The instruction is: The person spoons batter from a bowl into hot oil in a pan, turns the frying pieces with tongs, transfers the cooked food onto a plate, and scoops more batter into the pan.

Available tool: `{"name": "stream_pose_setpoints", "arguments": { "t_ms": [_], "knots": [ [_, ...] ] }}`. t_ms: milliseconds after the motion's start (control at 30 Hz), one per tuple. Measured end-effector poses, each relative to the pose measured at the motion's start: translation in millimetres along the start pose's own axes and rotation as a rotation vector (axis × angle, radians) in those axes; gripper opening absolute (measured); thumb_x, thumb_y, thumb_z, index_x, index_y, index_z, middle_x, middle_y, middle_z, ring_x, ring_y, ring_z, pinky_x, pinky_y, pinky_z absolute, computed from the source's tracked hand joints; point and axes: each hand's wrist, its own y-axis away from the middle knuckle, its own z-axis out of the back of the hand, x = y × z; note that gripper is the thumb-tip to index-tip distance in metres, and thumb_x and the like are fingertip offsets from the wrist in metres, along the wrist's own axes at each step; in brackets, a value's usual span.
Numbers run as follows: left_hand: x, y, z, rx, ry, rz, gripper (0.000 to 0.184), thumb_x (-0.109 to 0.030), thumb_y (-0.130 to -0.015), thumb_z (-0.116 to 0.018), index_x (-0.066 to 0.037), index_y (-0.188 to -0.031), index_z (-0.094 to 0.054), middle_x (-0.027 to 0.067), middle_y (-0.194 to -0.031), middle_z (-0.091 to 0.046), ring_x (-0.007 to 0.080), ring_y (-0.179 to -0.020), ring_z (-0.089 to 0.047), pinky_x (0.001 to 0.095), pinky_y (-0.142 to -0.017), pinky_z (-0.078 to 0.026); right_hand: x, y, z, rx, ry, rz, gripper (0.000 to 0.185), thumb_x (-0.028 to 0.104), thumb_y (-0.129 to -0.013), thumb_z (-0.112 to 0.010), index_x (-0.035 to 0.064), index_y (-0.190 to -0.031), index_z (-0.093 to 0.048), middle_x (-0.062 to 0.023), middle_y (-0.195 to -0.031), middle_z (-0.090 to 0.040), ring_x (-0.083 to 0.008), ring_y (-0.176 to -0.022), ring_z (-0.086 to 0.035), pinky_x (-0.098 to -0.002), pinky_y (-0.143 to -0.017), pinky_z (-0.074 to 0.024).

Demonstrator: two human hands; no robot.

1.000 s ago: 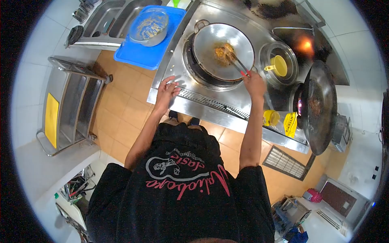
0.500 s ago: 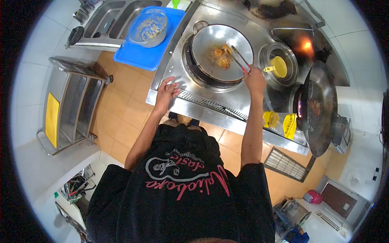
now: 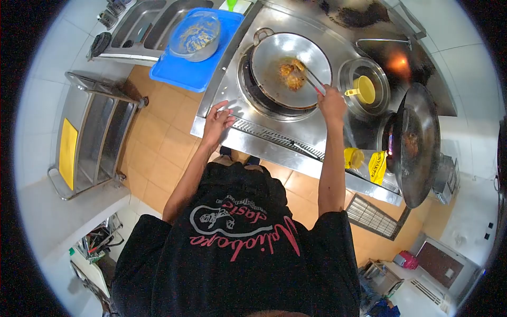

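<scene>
Right hand [image 3: 332,105] gripping tongs [image 3: 314,77]; best slide them low under browned food [image 3: 291,75], lifting gently. Left hand [image 3: 217,122] loosely open, safest clear of wok [image 3: 265,61].

We see blue tray [image 3: 195,74], yellow scoop [image 3: 364,90], tongs [image 3: 320,91] red at the grip, shirt [image 3: 237,253] black with red-grey print.

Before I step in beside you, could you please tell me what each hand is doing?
Left hand: open and empty, fingers loosely curled, near the stove's front edge.
Right hand: closed on the tongs.
</scene>
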Motion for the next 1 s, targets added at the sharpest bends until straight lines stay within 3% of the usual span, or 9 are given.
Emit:
{"name": "stream_pose_setpoints", "arguments": {
  "t_ms": [333,500,633,700,833,1000],
  "knots": [
    [5,-4,5,0.021,0.05,-0.014,0.037,-0.019,-0.091,-0.054,-0.01,-0.126,-0.045,0.0067,-0.104,-0.056,0.0118,-0.086,-0.058,0.0221,-0.074,-0.047,-6,15,9,-0.076,-0.118,-0.061,0.038,0.029,-0.077,-0.066,0.0106,-0.11,-0.06,-0.0139,-0.1,-0.062,-0.0329,-0.089,-0.062,-0.0448,-0.074,-0.0498],
    [4,-7,6,0.001,0.03,-0.002,0.036,-0.019,-0.091,-0.054,-0.01,-0.125,-0.046,0.0062,-0.103,-0.057,0.0115,-0.085,-0.059,0.0209,-0.071,-0.048,5,23,7,0.158,-0.264,-0.103,0.035,0.032,-0.079,-0.064,0.0142,-0.109,-0.062,-0.0153,-0.1,-0.063,-0.0334,-0.091,-0.061,-0.0456,-0.076,-0.0485],
    [5,-6,8,0.009,0.044,-0.012,0.036,-0.019,-0.091,-0.054,-0.01,-0.125,-0.046,0.006,-0.103,-0.057,0.012,-0.086,-0.059,0.0211,-0.072,-0.048,12,22,-11,0.087,-0.275,-0.099,0.036,0.035,-0.078,-0.064,0.0163,-0.109,-0.062,-0.0153,-0.099,-0.062,-0.0333,-0.091,-0.061,-0.0462,-0.076,-0.0485],
    [3,-5,9,0.003,0.041,-0.001,0.034,-0.018,-0.092,-0.053,-0.01,-0.125,-0.046,0.0064,-0.104,-0.056,0.0127,-0.087,-0.059,0.0215,-0.073,-0.048,12,20,-14,0.085,-0.277,0.008,0.037,0.036,-0.078,-0.064,0.0149,-0.108,-0.062,-0.0161,-0.098,-0.062,-0.0349,-0.09,-0.06,-0.0459,-0.075,-0.0486],
    [2,-2,13,-0.023,0.032,0.0,0.033,-0.017,-0.093,-0.051,-0.01,-0.125,-0.046,0.0072,-0.105,-0.055,0.0136,-0.089,-0.059,0.0216,-0.074,-0.048,2,25,-9,0.061,-0.283,-0.032,0.038,0.037,-0.078,-0.063,0.013,-0.108,-0.062,-0.0171,-0.097,-0.061,-0.0355,-0.089,-0.06,-0.0449,-0.074,-0.049],
    [4,-5,15,-0.008,-0.001,0.001,0.032,-0.017,-0.094,-0.049,-0.011,-0.125,-0.045,0.008,-0.106,-0.054,0.0142,-0.089,-0.059,0.0227,-0.076,-0.048,-11,19,-33,0.031,-0.421,0.064,0.04,0.041,-0.079,-0.063,0.0063,-0.099,-0.065,-0.0192,-0.093,-0.062,-0.0371,-0.083,-0.06,-0.044,-0.071,-0.0476]
  ]
}}
